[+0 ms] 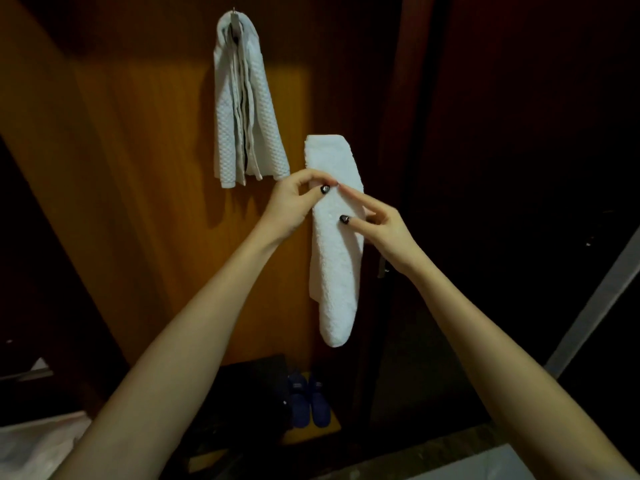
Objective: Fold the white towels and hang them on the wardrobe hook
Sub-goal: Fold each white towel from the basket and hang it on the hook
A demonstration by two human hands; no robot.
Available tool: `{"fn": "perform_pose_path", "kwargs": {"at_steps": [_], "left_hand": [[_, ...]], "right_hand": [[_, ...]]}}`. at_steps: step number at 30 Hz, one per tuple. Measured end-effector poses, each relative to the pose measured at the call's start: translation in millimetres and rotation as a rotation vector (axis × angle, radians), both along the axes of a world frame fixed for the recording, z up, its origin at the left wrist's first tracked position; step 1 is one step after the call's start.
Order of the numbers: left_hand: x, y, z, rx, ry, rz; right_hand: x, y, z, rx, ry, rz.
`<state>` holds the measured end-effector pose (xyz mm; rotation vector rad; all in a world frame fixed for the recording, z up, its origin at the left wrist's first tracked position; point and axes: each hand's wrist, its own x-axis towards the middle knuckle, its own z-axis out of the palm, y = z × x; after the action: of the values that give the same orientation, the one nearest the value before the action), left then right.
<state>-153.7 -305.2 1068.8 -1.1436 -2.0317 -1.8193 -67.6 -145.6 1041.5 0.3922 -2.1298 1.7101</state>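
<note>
A folded white towel (335,271) hangs in a long narrow strip between my hands, in front of the wooden wardrobe door (138,133). My left hand (294,199) pinches its left edge near the upper part, thumb on the front. My right hand (377,223) grips the towel from the right side, thumb on the front and one finger stretched up along it. Up and to the left, several folded white waffle-textured towels (242,109) hang from a metal hook (236,19) on the door.
A pair of dark blue shoes (308,400) stands on the floor below the towel. To the right is a dark wardrobe opening with a pale slanted edge (595,299). White fabric (38,445) lies at the bottom left.
</note>
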Motion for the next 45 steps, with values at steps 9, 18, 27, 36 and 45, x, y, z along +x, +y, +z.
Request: {"fn": "perform_pose_path", "kwargs": {"at_steps": [9,18,27,36,45], "left_hand": [[-30.0,-23.5,24.4,-0.086,-0.126,-0.029],[-57.1,-29.8,14.0,0.151,-0.094,0.165],[-88.8,-31.8,20.2,0.382,-0.281,0.331],[-100.3,-12.8,27.5,0.364,-0.267,0.314],[-105.7,-5.9,22.4,0.428,-0.392,0.152]], "right_hand": [[-6.5,-5.8,-8.7,0.203,-0.061,0.035],[-18.4,2.4,-16.4,0.217,-0.074,0.062],[-31.8,29.5,-2.4,0.093,0.039,0.002],[-41.3,48.9,15.8,-0.017,0.254,-0.129],[-26.8,73.2,39.0,0.282,0.343,0.048]]}}
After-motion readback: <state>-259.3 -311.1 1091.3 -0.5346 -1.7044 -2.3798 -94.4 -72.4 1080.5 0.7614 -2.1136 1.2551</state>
